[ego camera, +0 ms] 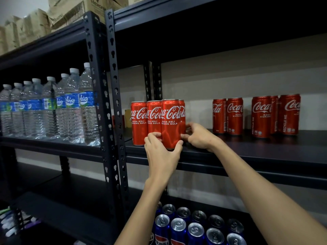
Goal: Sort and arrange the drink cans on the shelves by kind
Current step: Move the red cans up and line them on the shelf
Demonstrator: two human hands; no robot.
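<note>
Dark shelf (247, 149): left hand (161, 152) grips upright red can (170, 124); right hand (198, 137) pinches its neighbour (182, 114).

You have four red Coca-Cola cans (170, 121) grouped at the left of the middle shelf (247, 152), and five more red cans (260, 115) farther right: a pair, then three. Total red: nine. On the shelf below, about thirteen blue Pepsi cans (178, 230) show; the frame edge cuts the group off. Left bay: roughly nine water bottles (72, 103). Up top, several cardboard boxes (70, 11), count uncertain.
</note>
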